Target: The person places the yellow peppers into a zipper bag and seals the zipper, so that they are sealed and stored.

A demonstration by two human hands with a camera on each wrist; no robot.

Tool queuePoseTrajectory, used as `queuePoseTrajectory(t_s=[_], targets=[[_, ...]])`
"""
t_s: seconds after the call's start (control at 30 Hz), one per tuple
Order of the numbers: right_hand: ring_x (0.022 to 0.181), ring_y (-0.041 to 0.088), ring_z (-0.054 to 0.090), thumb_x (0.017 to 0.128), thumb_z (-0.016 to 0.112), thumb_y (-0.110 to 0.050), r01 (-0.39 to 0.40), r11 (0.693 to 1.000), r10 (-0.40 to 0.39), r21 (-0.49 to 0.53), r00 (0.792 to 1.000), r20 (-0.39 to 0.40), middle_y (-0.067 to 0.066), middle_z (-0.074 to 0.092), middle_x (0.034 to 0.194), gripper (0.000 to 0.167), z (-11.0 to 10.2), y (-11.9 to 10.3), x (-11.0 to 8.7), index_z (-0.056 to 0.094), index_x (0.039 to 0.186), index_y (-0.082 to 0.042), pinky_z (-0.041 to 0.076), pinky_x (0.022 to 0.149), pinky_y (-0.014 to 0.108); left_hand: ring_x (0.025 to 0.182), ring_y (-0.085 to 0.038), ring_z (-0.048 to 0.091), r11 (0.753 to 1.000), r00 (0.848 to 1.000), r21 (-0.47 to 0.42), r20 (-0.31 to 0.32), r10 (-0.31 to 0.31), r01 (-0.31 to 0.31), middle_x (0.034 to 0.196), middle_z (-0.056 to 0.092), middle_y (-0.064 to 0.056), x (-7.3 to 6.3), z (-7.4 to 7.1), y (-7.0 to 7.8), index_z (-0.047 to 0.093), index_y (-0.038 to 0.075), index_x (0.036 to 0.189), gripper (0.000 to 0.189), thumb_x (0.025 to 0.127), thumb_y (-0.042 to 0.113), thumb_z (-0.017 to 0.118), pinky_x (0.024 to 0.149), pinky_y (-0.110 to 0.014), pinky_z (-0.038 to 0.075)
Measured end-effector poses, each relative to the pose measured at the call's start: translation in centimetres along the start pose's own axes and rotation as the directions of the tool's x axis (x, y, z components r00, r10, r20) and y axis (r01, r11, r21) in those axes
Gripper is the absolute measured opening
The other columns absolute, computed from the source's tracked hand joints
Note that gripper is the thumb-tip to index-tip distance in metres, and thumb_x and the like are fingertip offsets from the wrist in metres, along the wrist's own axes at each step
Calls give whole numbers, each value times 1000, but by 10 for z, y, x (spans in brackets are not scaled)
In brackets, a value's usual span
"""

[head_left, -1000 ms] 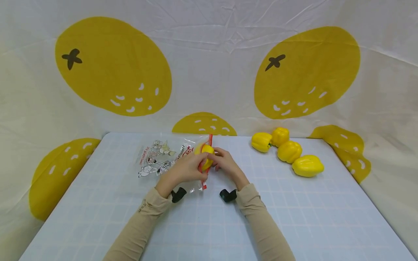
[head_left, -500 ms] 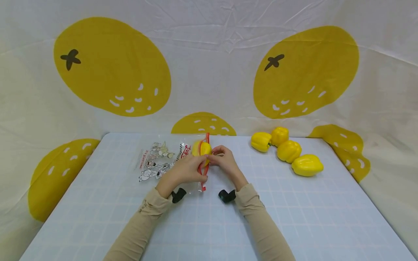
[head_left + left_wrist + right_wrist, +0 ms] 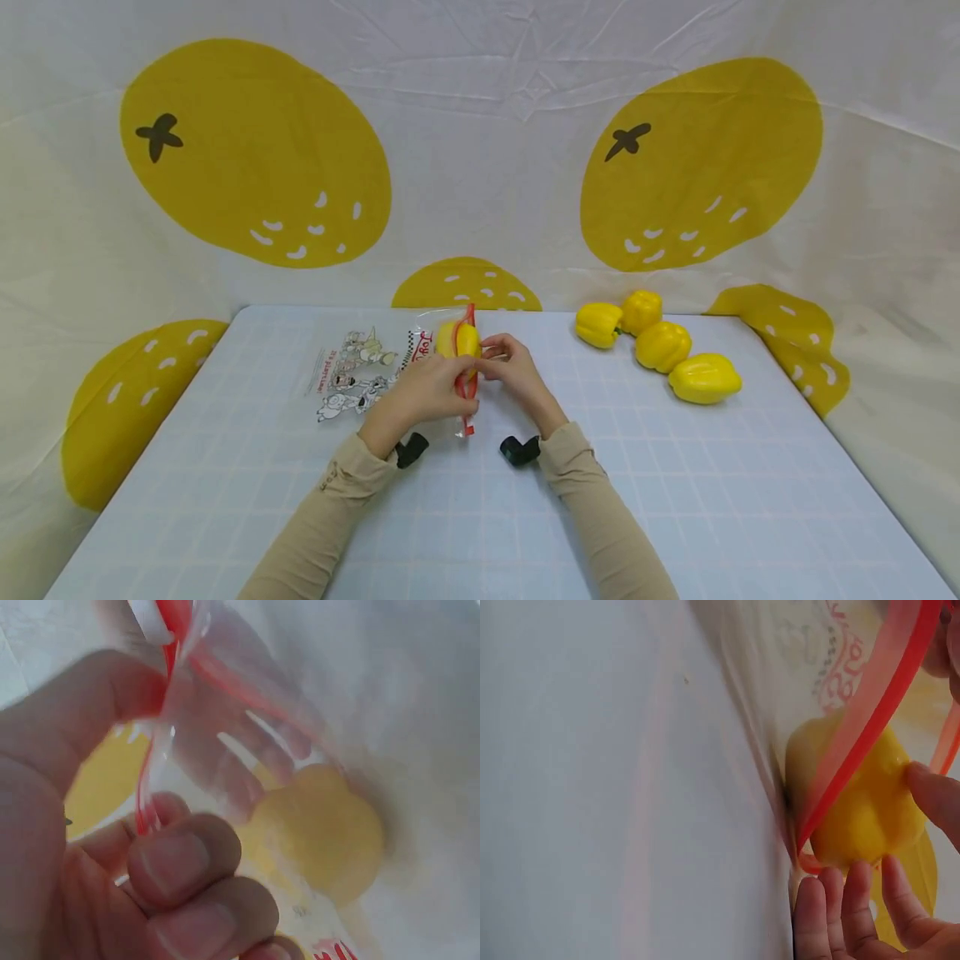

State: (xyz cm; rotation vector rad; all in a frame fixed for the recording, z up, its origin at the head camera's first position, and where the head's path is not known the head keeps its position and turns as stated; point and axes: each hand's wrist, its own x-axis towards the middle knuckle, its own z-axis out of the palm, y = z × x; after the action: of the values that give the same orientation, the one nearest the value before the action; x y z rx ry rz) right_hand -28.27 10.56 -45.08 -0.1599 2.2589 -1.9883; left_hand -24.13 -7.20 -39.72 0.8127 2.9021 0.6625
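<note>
A clear zip bag [image 3: 367, 371] with cartoon prints and a red zip edge lies on the left half of the table. My left hand [image 3: 429, 390] pinches its mouth by the red edge. A yellow bell pepper [image 3: 468, 340] sits partly inside that mouth. In the right wrist view the red strip crosses the pepper [image 3: 874, 817], its far part behind the film. My right hand [image 3: 516, 371] holds the near end, thumb on one side and fingertips on the other. Through the film in the left wrist view, the pepper [image 3: 322, 832] looks pale and blurred.
Several more yellow bell peppers [image 3: 664, 347] lie grouped at the back right of the pale checked table [image 3: 480, 533]. Black wrist-worn pieces [image 3: 521, 451] show by both cuffs. A white cloth [image 3: 480, 167] with large yellow fruit prints hangs behind the table.
The pepper has moved left and a little away from me, further into the bag's mouth. The bag's red edge has shifted slightly left. Both hands keep their holds.
</note>
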Motion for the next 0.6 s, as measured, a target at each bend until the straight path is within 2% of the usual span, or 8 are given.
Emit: queuePoseTrajectory(t_s=[0.13, 0.23, 0.33, 0.47, 0.53, 0.6], targets=[[86, 22, 59, 89, 73, -17, -44, 996, 45, -77, 999, 6, 12, 61, 103, 40, 0, 0, -1, 55, 123, -4, 47, 78, 31, 60, -19, 47, 997, 996, 46, -67, -60, 63, 65, 49, -1, -1, 0, 4, 65, 8, 105, 34, 82, 30, 76, 54, -30, 35], [87, 23, 59, 89, 74, -19, -50, 995, 51, -92, 999, 15, 13, 62, 104, 42, 0, 1, 0, 54, 124, -5, 45, 79, 32, 61, -20, 48, 996, 992, 23, -91, -87, 89, 66, 49, -2, -1, 1, 4, 63, 7, 98, 28, 82, 26, 77, 54, -30, 35], [88, 24, 59, 87, 75, -14, -19, 994, 23, -112, 999, 35, 17, 61, 106, 46, 0, 2, 0, 52, 125, -3, 47, 79, 30, 61, -19, 48, 995, 994, -35, -65, -93, 91, 66, 50, -1, -1, 2, 3, 61, 8, 88, 24, 80, 22, 79, 55, -29, 35], [85, 22, 59, 82, 77, -4, 31, 991, -22, -128, 997, 73, 22, 59, 107, 54, 1, 6, 3, 47, 127, 0, 48, 74, 25, 59, -16, 48, 995, 998, -75, -23, -61, 59, 63, 48, 2, 0, 4, 3, 56, 11, 76, 24, 78, 18, 79, 54, -28, 34], [82, 21, 58, 81, 75, 0, 48, 992, -38, -118, 996, 82, 24, 58, 106, 55, 2, 7, 4, 46, 127, 1, 47, 72, 25, 59, -15, 48, 996, 999, -81, -1, -35, 35, 62, 48, 3, 1, 5, 3, 56, 11, 75, 23, 78, 17, 79, 54, -27, 34], [81, 20, 58, 82, 72, 1, 64, 991, -54, -116, 995, 84, 24, 58, 104, 53, 3, 6, 3, 45, 127, 1, 47, 71, 24, 59, -15, 48, 997, 1000, -82, 29, -11, 13, 62, 47, 3, 2, 6, 3, 62, 10, 83, 19, 77, 17, 79, 54, -27, 34]])
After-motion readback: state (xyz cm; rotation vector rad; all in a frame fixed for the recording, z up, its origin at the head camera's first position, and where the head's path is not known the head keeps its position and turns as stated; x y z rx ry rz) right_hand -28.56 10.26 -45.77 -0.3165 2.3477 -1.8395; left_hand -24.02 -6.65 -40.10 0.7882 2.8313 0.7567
